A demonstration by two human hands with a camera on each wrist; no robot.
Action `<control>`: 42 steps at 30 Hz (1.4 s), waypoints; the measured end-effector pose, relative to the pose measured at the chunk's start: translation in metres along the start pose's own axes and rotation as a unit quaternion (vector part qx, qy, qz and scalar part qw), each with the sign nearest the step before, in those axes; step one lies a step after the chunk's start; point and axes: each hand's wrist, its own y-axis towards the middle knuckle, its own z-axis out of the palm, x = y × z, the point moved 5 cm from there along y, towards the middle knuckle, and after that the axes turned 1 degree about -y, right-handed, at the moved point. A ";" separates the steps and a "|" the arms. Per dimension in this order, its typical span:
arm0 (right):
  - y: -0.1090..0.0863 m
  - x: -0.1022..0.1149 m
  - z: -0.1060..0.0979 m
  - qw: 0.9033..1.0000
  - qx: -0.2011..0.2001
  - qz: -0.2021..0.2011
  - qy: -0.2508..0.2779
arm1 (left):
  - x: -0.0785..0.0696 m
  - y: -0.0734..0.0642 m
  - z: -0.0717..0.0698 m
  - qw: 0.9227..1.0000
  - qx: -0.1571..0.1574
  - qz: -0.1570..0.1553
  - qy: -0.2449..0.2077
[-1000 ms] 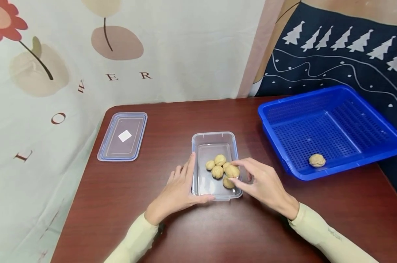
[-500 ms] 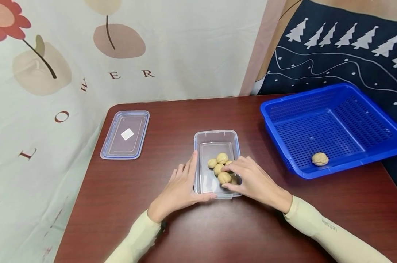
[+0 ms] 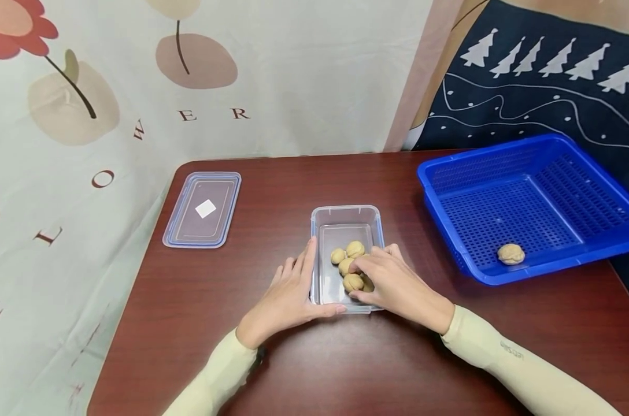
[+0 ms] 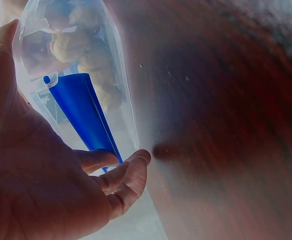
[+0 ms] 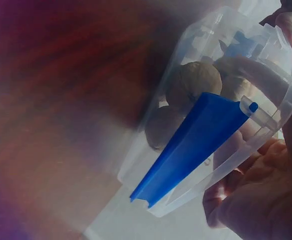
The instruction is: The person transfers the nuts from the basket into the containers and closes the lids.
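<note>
A clear plastic food container (image 3: 329, 294) with blue side clips stands on the table, with several walnuts (image 3: 355, 249) on its floor. My left hand (image 3: 285, 303) rests against its left wall with extended fingers, and the thumb lies along the front rim. Over the right wall reaches my right hand (image 3: 395, 286), its thumb and index finger pinching a walnut (image 3: 353, 282) low inside the container. Part of another walnut is hidden behind that hand. In the right wrist view, the blue clip (image 5: 191, 145) and a walnut (image 5: 193, 85) show through the clear wall.
At the right, a blue plastic basket (image 3: 452, 263) holds a single walnut (image 3: 511, 253). A clear lid (image 3: 202, 225) with blue edging and a white square lies at the table's back left. Printed cloth (image 3: 304, 75) hangs behind the table (image 3: 346, 370).
My right hand has lowered the walnut toward the container's floor and moved it slightly left and forward, nearer the front. The left hand has kept its place. The whole view has shifted slightly.
</note>
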 end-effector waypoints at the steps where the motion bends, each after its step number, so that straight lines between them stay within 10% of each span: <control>1: 0.001 0.000 0.000 1.000 0.002 0.000 -0.005 | -0.001 0.001 0.000 1.000 0.000 0.003 0.001; 24: -0.010 -0.001 -0.011 0.999 0.001 0.032 -0.003 | 0.000 0.000 0.004 1.000 0.011 0.005 -0.015; 42: -0.056 -0.041 -0.101 0.979 -0.186 0.082 -0.005 | -0.001 0.000 0.000 1.000 -0.008 0.004 -0.010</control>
